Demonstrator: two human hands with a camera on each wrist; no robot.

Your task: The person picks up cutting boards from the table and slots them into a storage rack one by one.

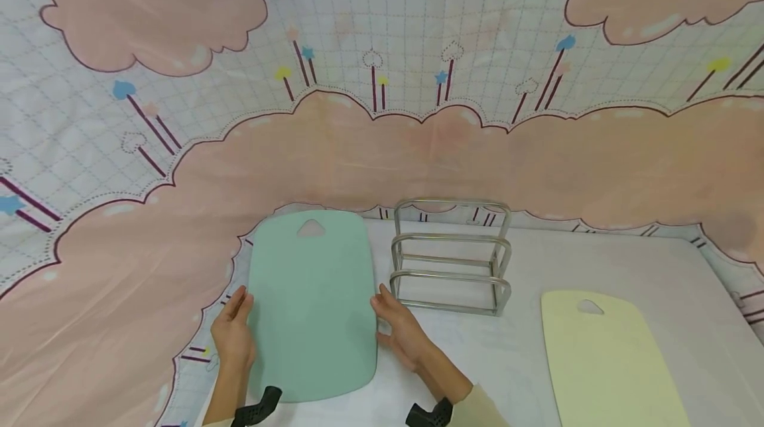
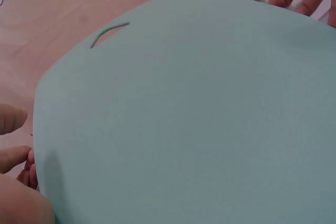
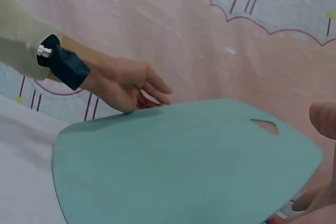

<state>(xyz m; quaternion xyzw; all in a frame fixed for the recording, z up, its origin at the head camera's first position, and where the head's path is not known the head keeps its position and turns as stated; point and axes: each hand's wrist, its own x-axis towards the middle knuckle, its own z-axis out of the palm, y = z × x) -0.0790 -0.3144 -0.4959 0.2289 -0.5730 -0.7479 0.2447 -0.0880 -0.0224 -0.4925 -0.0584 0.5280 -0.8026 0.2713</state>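
A mint-green cutting board with a cut-out handle hole near its far end is between my two hands. My left hand is at its left edge; in the left wrist view the thumb stands apart from the edge, and the other fingers are low beside it. On the opposite side is my right hand, its fingers spread and loosely bent along the right edge. In the right wrist view its thumb is lifted beside the board. Neither hand visibly curls round the board.
Behind my right hand stands a metal wire rack with several upright loops. A pale yellow cutting board lies on the white table at the right. A cloud-patterned cloth spreads behind the table and along its left side.
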